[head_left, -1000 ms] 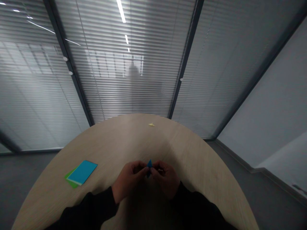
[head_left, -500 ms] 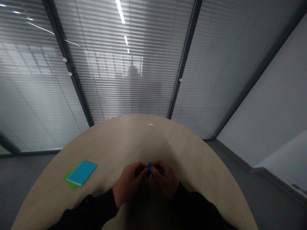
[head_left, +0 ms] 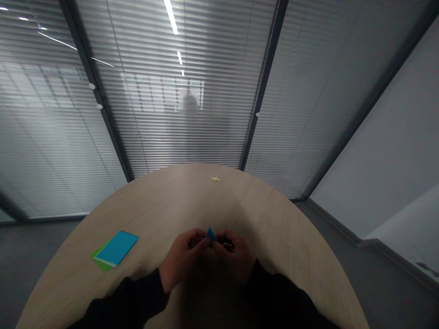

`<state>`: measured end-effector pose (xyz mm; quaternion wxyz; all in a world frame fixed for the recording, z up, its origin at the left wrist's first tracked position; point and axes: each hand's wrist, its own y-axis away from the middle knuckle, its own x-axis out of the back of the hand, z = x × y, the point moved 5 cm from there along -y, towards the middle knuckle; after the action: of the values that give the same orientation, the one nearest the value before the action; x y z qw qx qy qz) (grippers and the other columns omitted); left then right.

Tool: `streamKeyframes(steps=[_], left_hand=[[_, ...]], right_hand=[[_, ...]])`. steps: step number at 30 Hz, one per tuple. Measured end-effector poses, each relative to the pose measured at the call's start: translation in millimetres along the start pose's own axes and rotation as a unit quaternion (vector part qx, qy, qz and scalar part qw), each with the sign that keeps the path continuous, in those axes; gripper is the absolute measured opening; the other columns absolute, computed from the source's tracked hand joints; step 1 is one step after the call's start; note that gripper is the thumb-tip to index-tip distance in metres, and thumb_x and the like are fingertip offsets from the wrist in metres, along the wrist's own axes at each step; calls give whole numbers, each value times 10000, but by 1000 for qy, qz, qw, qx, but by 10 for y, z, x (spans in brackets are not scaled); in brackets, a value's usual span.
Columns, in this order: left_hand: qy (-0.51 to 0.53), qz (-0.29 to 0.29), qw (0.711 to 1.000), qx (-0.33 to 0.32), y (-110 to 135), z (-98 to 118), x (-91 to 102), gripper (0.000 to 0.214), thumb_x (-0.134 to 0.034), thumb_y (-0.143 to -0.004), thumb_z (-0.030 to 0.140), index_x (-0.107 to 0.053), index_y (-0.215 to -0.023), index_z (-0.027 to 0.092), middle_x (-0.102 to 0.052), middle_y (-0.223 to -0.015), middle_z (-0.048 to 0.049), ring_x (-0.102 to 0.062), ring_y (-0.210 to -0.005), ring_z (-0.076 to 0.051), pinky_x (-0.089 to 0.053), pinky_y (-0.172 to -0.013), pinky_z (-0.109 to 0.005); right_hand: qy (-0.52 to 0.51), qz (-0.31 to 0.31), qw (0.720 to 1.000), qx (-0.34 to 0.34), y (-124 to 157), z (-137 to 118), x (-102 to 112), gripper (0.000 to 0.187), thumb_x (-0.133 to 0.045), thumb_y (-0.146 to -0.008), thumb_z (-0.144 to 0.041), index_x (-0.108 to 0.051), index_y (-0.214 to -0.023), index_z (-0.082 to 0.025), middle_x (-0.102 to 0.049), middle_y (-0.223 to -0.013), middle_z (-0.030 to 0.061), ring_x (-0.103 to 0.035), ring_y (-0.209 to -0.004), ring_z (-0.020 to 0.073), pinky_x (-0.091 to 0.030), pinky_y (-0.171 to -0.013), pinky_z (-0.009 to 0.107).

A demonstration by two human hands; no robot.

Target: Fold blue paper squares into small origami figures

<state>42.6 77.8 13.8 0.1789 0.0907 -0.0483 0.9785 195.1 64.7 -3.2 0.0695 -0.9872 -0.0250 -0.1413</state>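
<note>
A small folded blue paper piece is pinched between both hands just above the round wooden table. My left hand grips it from the left with fingers curled. From the right, my right hand pinches the same piece, fingers closed. Only a blue tip shows above the fingertips; the rest is hidden. Both arms wear dark sleeves.
A small stack of coloured paper sheets, blue on top and green beneath, lies on the table to the left. A tiny yellow folded paper sits near the far edge. Glass walls with blinds stand behind the table.
Both hands kept pinching the blue paper and worked it slightly; its visible tip shifted a little to the left. The view barely moved.
</note>
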Motion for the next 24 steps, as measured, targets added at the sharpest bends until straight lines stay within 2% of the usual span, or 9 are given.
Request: streamKeyframes(steps=[6, 10, 14, 19, 24], left_hand=[[48, -23, 999, 0, -4, -23, -33, 265, -660, -808, 397, -680, -899, 149, -696, -788, -50, -616, -702, -186, -443, -638, -275], [38, -11, 999, -9, 1, -28, -11, 230, -664, -799, 381, -668, -808, 151, -653, -717, -27, -583, -665, -173, -428, -621, -271], [61, -13, 997, -37, -5, -15, 6, 232, -641, -820, 387, -649, -796, 157, -628, -715, -20, -562, -674, -169, -430, -630, -273], [64, 1, 996, -55, -6, 23, 18, 198, -643, -820, 356, -651, -788, 161, -622, -758, -22, -558, -722, -172, -434, -674, -282], [61, 4, 997, -43, 12, 41, 7, 202, -634, -835, 366, -652, -843, 165, -619, -763, -17, -559, -704, -166, -434, -660, -280]], right_hand=[[22, -11, 1000, 7, 17, -90, -8, 183, -612, -800, -312, -691, -819, -148, -668, -682, 30, -609, -615, 156, -445, -556, 249], [50, -6, 998, 30, 20, -126, -25, 177, -613, -801, -311, -673, -770, -147, -651, -659, 30, -603, -608, 156, -447, -552, 252], [53, -2, 998, 42, 28, -135, -38, 201, -642, -804, -349, -677, -851, -157, -691, -748, 51, -638, -623, 164, -489, -555, 257], [60, 4, 991, 116, 45, -187, -29, 168, -590, -863, -314, -683, -821, -181, -701, -840, 58, -666, -721, 166, -521, -611, 259], [6, 13, 996, 87, 37, -127, -7, 184, -621, -848, -349, -665, -891, -175, -701, -770, 43, -672, -679, 161, -531, -612, 269]])
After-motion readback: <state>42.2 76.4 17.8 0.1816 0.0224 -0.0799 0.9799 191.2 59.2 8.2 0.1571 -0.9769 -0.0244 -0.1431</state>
